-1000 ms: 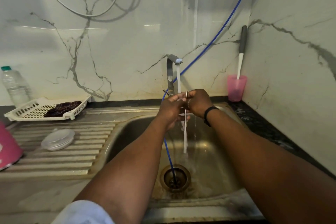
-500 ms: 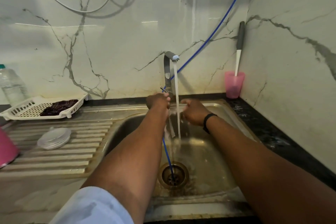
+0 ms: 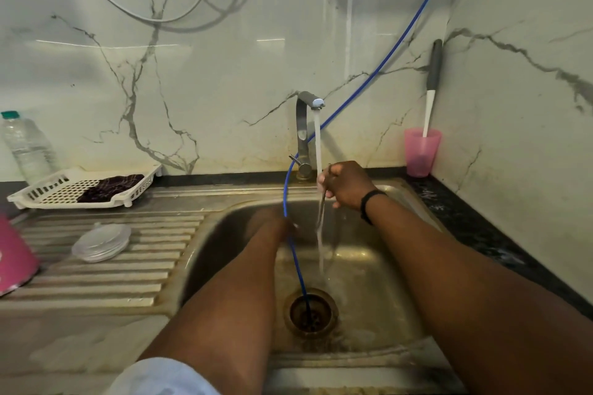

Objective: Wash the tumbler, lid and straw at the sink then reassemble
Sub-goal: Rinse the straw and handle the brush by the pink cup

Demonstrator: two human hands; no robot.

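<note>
Rinsing the straw under the running tap

The right hand [image 3: 345,184] is pinching the thin, stiff, wet straw [image 3: 322,208] near its top, hanging it upright in the stream over the sink [image 3: 401,266]. The left hand [image 3: 272,224] is blurring lower down, its grip impossible to tell. Moments ago both hands were stretching the straw level; now it's dangling, slippery, from one.

The left hand [image 3: 272,223], low at centre frame, was smeared by motion, so its grip could not be told. The straw [image 3: 322,202] blurred into the running water below the right hand [image 3: 345,184]. The pink tumbler [image 3: 14,261] was cut off by the left edge.
</note>
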